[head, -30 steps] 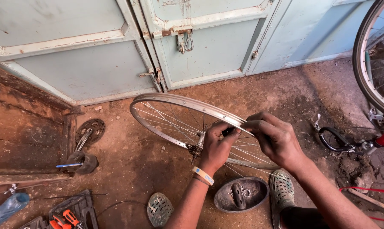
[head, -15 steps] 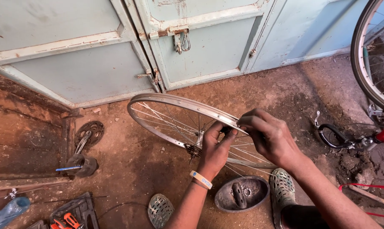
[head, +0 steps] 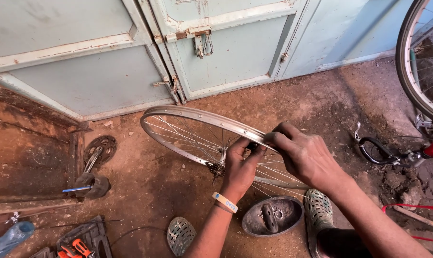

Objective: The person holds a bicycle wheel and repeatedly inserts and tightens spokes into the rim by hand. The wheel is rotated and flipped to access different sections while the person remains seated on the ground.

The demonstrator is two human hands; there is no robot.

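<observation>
- Bicycle wheel [head: 187, 131], bare silver rim with thin spokes, is held tilted above the dirt floor [head: 321, 100]; it reaches away and to the left from both hands, toward the pale blue metal doors [head: 226, 52].
- Left hand [head: 240, 165] comes from below, fingers closed on the near rim around a small dark part; what this part is, I cannot tell.
- Right hand [head: 305, 155] lies over the rim just beside it, fingers pinched narrow on the same place; the two hands touch.
- Near the feet: a dark round bowl [head: 273, 216], green sandals [head: 180, 235], tools at lower left, a second bicycle [head: 419, 67] at right.
</observation>
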